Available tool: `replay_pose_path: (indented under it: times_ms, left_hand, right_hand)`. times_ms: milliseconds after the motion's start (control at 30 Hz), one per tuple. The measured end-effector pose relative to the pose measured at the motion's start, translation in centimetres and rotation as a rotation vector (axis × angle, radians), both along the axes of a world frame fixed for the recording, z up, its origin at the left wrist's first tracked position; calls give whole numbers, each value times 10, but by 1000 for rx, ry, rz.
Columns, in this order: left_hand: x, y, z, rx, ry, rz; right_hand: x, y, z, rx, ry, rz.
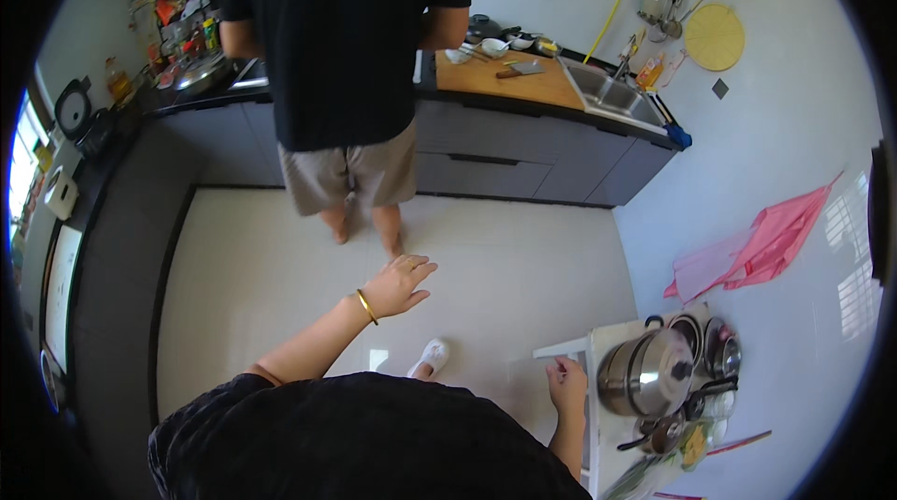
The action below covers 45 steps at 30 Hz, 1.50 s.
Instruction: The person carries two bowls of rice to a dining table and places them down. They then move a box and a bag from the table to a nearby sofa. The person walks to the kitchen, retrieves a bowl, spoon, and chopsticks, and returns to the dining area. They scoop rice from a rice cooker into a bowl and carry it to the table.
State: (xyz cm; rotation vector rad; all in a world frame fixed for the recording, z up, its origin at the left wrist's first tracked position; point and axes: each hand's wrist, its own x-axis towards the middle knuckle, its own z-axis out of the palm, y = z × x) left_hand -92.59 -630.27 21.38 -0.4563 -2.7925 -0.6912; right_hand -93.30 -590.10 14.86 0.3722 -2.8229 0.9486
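- The left hand (400, 283), just below the frame's centre, has its fingers spread loose and flat in the air, grasping nothing; a gold bangle (366, 307) circles its wrist.
- The right hand (567, 382), lower right of the frame, curls its fingers against the near edge of a white shelf (564, 349); whether they actually clamp it cannot be told.
- On that shelf, just right of the hand, stands a large steel pot (647, 371) with smaller pans (703, 336) packed around it.
- A white slipper (431, 355) shows on the pale floor between the two hands.
- Another person (347, 70) in a black shirt stands at the upper centre, facing a dark counter (523, 140).
- A pink apron (757, 248) hangs on the right-hand wall.
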Motion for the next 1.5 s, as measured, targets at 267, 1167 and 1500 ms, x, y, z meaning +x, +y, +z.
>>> replay_pose_path:
  times_ms: [267, 1167, 1500]
  left_hand:
    - [-218, 18, 9, 183, -4, 23]
    - [-754, -168, -106, 1016, -111, 902]
    - [-839, -212, -65, 1520, -7, 1338]
  right_hand:
    - [-209, -44, 53, -7, 99, 182]
    - [-737, -119, 4, -177, -400, 58]
    - [-1037, -300, -10, -312, -330, 542]
